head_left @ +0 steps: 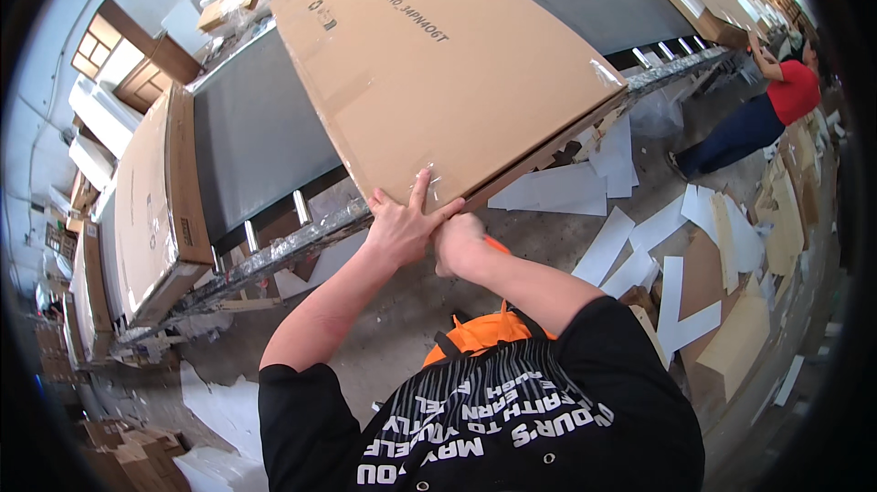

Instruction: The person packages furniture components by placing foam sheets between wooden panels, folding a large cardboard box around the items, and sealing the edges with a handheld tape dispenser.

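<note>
A large flat brown cardboard box (457, 63) lies across the conveyor, its near corner reaching toward me. My left hand (402, 222) rests on that corner with its fingers spread and stretched over the cardboard. Clear tape shines beside the fingertips. Close against it, my right hand (459, 241) is closed at the box's near edge, just below the left thumb. A bit of orange (496, 243) shows behind the right wrist; what that hand holds is hidden. Below my hands is an orange bag-like thing (484, 332) with dark straps.
Conveyor belt (260, 122) with metal rollers (301, 207) runs left to right. Another box (151, 200) lies on it at left. A co-worker in a red shirt (793, 90) handles a box (708, 3) at far right. White sheets (557, 192) and cardboard scraps litter the floor.
</note>
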Motion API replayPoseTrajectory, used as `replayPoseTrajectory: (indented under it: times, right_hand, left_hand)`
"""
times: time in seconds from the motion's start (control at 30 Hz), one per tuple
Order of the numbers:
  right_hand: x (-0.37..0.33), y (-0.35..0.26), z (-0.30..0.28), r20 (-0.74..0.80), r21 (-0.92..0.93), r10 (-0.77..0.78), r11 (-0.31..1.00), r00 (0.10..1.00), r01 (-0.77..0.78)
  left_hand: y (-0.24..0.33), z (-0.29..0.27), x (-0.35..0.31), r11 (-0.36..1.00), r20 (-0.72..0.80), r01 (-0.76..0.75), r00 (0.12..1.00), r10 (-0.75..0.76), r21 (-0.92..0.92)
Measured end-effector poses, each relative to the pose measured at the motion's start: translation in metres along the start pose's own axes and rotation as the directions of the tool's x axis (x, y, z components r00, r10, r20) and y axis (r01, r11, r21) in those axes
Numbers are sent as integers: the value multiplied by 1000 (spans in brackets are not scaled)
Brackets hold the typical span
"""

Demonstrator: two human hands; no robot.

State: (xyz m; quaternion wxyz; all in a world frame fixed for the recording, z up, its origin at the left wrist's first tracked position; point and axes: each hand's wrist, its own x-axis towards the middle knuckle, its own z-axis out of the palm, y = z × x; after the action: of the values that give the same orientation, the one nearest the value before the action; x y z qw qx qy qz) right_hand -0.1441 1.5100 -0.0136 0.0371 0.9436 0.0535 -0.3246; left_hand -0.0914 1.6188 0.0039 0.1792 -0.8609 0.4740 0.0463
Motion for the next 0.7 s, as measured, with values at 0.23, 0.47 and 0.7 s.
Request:
replayPoseTrajectory:
  times: [0.23, 0.47, 0.7]
  right_hand:
    - [-18, 81, 96, 11, 478, 71, 876, 997, -68]
    - [-82, 196, -102, -558, 376, 302, 922, 773, -89]
    - [-11, 247, -109, -242, 251, 138, 965, 960, -75]
  left_hand:
    - [12, -4, 24, 979, 173, 170, 973, -149, -114]
    - [32, -15, 102, 975, -19, 157, 987, -162, -155]
    - [32, -32, 118, 980, 24, 81, 997, -78, -182]
